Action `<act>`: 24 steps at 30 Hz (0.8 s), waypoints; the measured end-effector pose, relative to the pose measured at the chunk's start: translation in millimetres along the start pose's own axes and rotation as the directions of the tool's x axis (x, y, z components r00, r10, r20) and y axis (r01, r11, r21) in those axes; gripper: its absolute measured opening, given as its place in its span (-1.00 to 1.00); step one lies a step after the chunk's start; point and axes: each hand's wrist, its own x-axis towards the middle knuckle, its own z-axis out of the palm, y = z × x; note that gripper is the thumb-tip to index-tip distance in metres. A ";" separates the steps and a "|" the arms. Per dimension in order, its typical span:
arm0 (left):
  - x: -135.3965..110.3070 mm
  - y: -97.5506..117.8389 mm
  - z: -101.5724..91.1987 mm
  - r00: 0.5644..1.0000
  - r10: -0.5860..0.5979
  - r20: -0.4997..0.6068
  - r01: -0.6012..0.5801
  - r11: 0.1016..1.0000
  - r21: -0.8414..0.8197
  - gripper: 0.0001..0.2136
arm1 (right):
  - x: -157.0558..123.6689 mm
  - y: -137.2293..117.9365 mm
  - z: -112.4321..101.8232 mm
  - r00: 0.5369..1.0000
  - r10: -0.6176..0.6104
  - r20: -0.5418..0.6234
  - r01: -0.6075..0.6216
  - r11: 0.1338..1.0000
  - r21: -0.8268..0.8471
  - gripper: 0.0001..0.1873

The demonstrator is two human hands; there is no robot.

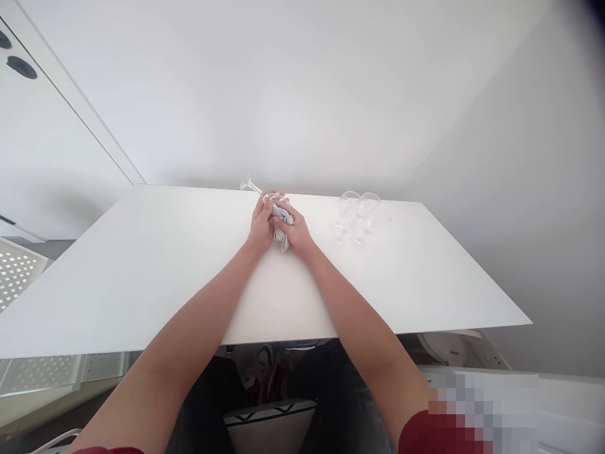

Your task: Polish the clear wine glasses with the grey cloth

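A clear wine glass lies tilted between my two hands above the white table, its stem and foot pointing up and to the left. My left hand is closed around the bowl. A crumpled white cloth hangs from my right hand, whose fingers press it against the glass at the bowl. Both hands touch each other's work closely, and much of the bowl is hidden by fingers and cloth. To the right stand several more clear stemmed glasses, apart from my hands.
The white table runs up to a plain wall at the back. White perforated baskets sit at the left, below the table level. A round white object shows under the right front edge. A cabinet door with dark round holes is far left.
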 end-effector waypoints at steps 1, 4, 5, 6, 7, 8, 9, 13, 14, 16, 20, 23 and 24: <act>0.1 1.7 -0.4 1.000 0.005 0.002 -0.005 1.000 0.004 -0.53 | -0.6 -0.9 -0.8 0.999 0.037 0.022 -0.037 0.999 0.015 -0.26; 0.2 7.5 0.0 0.998 0.013 0.059 -0.014 1.000 0.010 -0.51 | -1.6 -5.8 -4.5 0.992 0.102 0.072 -0.112 0.981 0.160 -0.30; 0.0 8.8 0.8 0.996 0.022 0.088 -0.023 1.000 0.009 -0.50 | -1.6 -7.4 -5.4 0.991 0.098 0.087 -0.114 0.973 0.202 -0.32; -0.3 9.7 1.7 0.993 0.027 0.111 -0.028 1.000 0.007 -0.50 | -1.3 -8.7 -5.9 0.992 0.088 0.093 -0.107 0.968 0.227 -0.33; -0.7 10.1 2.7 0.992 0.026 0.124 -0.027 1.000 0.003 -0.50 | -0.6 -9.3 -5.9 0.994 0.074 0.080 -0.091 0.966 0.241 -0.33; -1.1 10.1 3.5 0.992 0.017 0.124 -0.017 1.000 0.002 -0.51 | 0.6 -9.4 -5.8 0.997 0.058 0.042 -0.067 0.966 0.248 -0.32; -1.6 9.7 4.0 0.993 0.001 0.116 -0.002 1.000 0.004 -0.53 | 2.1 -9.1 -5.7 0.999 0.040 -0.016 -0.034 0.967 0.252 -0.32; -2.4 8.0 1.1 0.994 -0.080 0.068 0.079 0.997 0.024 -0.70 | 10.0 -6.2 -11.6 0.966 -0.031 -0.256 0.104 0.955 0.278 -0.40; -2.1 8.0 -0.2 0.993 -0.105 0.051 0.104 0.994 0.027 -0.75 | 11.6 -5.8 -14.7 0.961 -0.043 -0.274 0.123 0.951 0.282 -0.41; -1.1 8.3 -1.8 0.985 -0.171 0.004 0.171 0.985 0.028 -0.81 | 14.0 -5.2 -21.4 0.956 -0.069 -0.285 0.152 0.948 0.281 -0.41; 0.8 7.1 2.2 0.937 -0.341 -0.079 0.345 0.937 0.049 -0.69 | 18.1 -3.3 -29.4 0.921 -0.121 -0.370 0.212 0.953 0.216 -0.43; -1.4 5.0 7.2 0.909 -0.414 0.036 0.406 0.903 0.142 -0.67 | 22.4 0.4 -32.1 0.873 -0.197 -0.447 0.273 0.956 0.111 -0.49; -2.7 4.6 8.2 0.897 -0.434 0.080 0.415 0.892 0.178 -0.67 | 23.7 1.9 -33.3 0.856 -0.224 -0.465 0.287 0.955 0.069 -0.51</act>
